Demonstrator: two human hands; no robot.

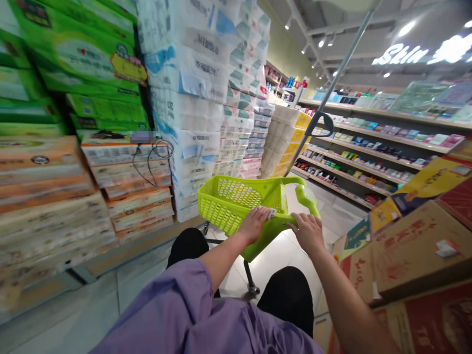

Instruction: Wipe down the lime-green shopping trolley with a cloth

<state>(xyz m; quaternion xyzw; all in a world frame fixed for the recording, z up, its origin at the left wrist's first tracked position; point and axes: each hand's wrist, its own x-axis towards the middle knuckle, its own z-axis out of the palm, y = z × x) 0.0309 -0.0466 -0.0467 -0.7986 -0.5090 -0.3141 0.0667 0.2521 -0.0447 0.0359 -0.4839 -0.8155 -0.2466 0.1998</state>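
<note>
A lime-green shopping cart (261,241) with a perforated basket is right in front of my knees. The part of the basket I can see into holds no goods. My left hand (255,224) is closed over the basket's near rim, with a small pale item or tag at its fingertips that I cannot make out. To its right, my right hand (308,230) grips the same cart at the rim, beside the looped green handle (308,200). The undersides of the fingers are hidden on both hands. A grey pole (334,81) with a black hook rises behind the cart.
Tall stacks of white tissue packs (199,103) stand ahead on the left, next to green packs (92,54) and orange-white packs (40,172). Cardboard boxes (416,246) crowd the right side. Shelves of small goods (372,145) line the back right. Pale floor tiles (147,280) lie below.
</note>
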